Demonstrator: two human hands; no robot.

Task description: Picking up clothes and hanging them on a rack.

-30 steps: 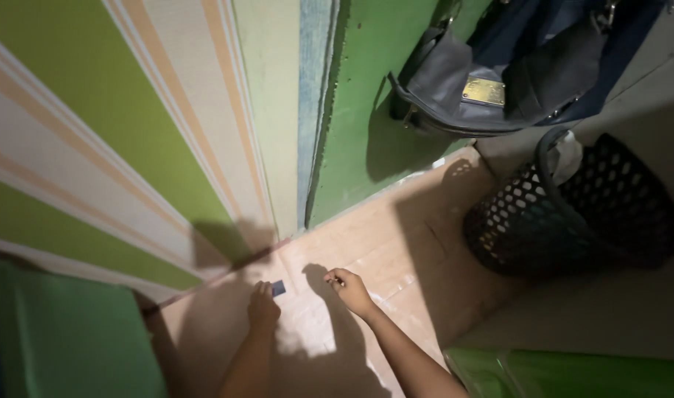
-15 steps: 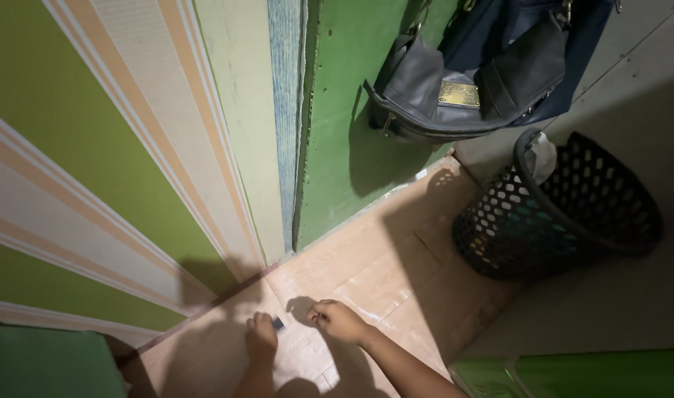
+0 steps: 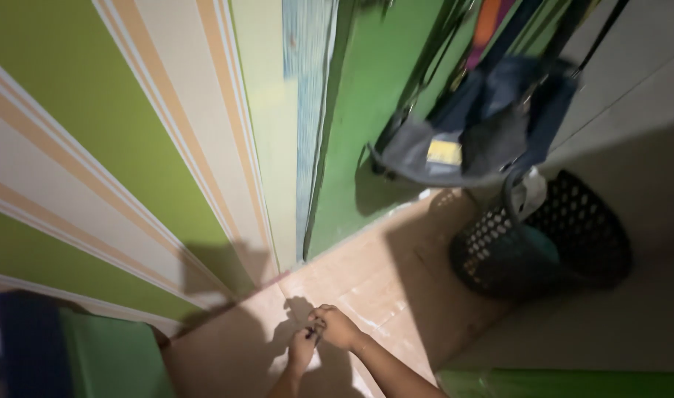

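A wall papered in green, cream and orange stripes (image 3: 109, 140) is filling the left side, meeting a green painted door (image 3: 366, 96). A dark grey-blue handbag with a yellow plate (image 3: 469, 133) is hanging on the door. Below it, a black perforated plastic basket (image 3: 550, 239) is standing on the beige tiled floor (image 3: 396, 273) by the door's bottom corner. Near the wall's base, the left hand (image 3: 302, 346) and right hand (image 3: 337, 326) are touching, fingers pressed together, pinching something small and dark; what it is, I cannot tell.
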